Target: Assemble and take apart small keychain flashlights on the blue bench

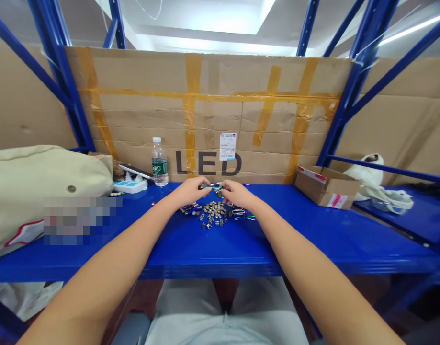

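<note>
Both my hands meet above the middle of the blue table point(212, 249). A thin, shiny green metallic tube point(206, 188) lies level in the closed fingers of my left hand point(191, 190). At its right end, my right hand point(237, 194) pinches a small shiny part point(219, 190), too small to name. Just below the hands spreads a pile of small silvery metal pieces point(214, 211). Several short metal cylinders point(190, 208) lie left of the pile, and shiny loop-shaped metal pieces point(240, 212) lie on its right. More thin coloured pieces behind the hands are partly hidden.
A water bottle point(160, 163) stands at the back left, near a white power strip point(130, 185) and a beige bag point(47, 177). An open cardboard box point(325, 189) sits at the back right, beside a white plastic bag point(374, 182). Tall taped cardboard point(141, 120) closes off the rear.
</note>
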Available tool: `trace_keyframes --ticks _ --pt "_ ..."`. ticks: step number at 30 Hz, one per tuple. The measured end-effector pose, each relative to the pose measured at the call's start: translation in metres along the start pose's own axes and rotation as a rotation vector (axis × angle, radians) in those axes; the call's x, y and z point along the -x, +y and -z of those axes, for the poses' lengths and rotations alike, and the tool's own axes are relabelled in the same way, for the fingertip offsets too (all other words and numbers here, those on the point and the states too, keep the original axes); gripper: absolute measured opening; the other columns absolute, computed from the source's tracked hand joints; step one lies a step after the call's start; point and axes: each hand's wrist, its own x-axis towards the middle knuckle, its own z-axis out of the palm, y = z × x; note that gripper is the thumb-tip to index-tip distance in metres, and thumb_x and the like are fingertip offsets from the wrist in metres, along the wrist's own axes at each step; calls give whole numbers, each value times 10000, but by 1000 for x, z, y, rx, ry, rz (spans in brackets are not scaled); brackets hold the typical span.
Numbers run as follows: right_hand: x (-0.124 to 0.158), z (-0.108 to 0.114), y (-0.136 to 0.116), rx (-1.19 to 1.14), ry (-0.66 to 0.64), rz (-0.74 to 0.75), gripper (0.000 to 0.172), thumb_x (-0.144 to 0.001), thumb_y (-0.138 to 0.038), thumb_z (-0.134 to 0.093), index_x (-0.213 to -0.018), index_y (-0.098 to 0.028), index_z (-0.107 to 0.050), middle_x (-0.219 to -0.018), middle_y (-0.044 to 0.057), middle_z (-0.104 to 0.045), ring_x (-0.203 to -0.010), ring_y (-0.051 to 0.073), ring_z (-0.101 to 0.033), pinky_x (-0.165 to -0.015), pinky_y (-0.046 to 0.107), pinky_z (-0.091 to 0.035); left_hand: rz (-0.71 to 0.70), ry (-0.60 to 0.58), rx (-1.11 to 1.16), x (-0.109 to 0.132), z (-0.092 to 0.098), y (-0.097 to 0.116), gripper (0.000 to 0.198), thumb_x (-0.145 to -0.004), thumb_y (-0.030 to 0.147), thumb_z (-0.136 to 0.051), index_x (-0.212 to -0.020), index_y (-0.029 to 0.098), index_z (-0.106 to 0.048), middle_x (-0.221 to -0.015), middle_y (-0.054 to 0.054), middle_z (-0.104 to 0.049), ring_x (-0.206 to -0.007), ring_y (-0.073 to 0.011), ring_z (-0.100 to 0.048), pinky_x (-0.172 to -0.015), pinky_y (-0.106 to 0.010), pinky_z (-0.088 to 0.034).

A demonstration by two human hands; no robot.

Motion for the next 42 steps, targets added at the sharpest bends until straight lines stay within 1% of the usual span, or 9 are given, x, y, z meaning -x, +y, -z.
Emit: trace_keyframes --ticks 6,12,19,24,28,32,37,39,42 --pt "3 -1 -6 -18 -14 22 153 -866 -145 -410 -956 -173 -532 -628 -49 -515 -461 78 -507 -459 187 -411 -162 -96 -57 -1 -8 -4 254 -858 354 -468 -965 179 -620 -764 -10 -667 -687 -150 -596 -628 -240 -407" --pt "3 0 -11 -268 -13 -97 136 -888 -129 -451 -994 -159 -532 -615 -31 -538 -521 97 -582 -531 226 -523 -61 -46 -83 -1 -5 -3 254 -889 367 -394 -898 182 -567 -740 -16 -663 -640 -157 -611 -601 -252 -413" --pt "-5 5 -3 -521 234 -87 48 -827 -105 -560 -830 -153 -553 -714 10 -602 -632 104 -630 -674 269 -577 -106 -43 -277 0 -11 2 239 -889 330 -356 -858 186 -544 -855 -57 -654 -789 -209 -607 -674 -297 -422" --pt "-8 2 0 -346 238 28 39 -794 -185 -608 -805 -156 -583 -711 10 -624 -644 110 -599 -610 239 -536 -191 -110 -349 2 -21 10 326 -916 413 -335 -928 184 -567 -926 -84 -666 -814 -240 -616 -706 -324 -430" --pt "-7 -2 0 -242 189 127 59 -759 -164 -630 -802 -141 -597 -752 11 -643 -691 103 -594 -638 215 -490 -157 -55 -370 3 -22 10 362 -925 435 -330 -1059 176 -542 -982 -110 -665 -886 -261 -625 -738 -330 -439" --pt "-3 -4 -4 -241 170 85 119 -845 -235 -528 -905 -146 -580 -691 -6 -596 -581 96 -554 -499 198 -450 -136 3 -305 3 -18 7 372 -936 430 -312 -1160 199 -500 -991 -95 -672 -909 -262 -635 -744 -331 -451" --pt "1 -8 -7 -212 38 33 220 -875 -317 -501 -1018 -151 -511 -890 47 -618 -595 98 -588 -446 192 -423 -112 71 -204 1 -16 5 287 -931 356 -341 -1081 205 -533 -998 -76 -674 -922 -238 -634 -778 -322 -451" --pt "1 -10 -5 -111 -2 75 180 -882 -303 -484 -984 -156 -503 -837 30 -621 -561 94 -577 -478 200 -422 -89 88 -186 0 -16 4 279 -928 356 -348 -1050 195 -541 -976 -78 -676 -908 -237 -633 -775 -323 -452" --pt "1 -10 -2 92 56 161 122 -882 -251 -469 -957 -161 -503 -770 15 -623 -568 106 -568 -543 215 -413 -88 104 -183 -1 -16 1 284 -927 363 -347 -1022 190 -551 -967 -77 -674 -915 -235 -627 -783 -323 -451"
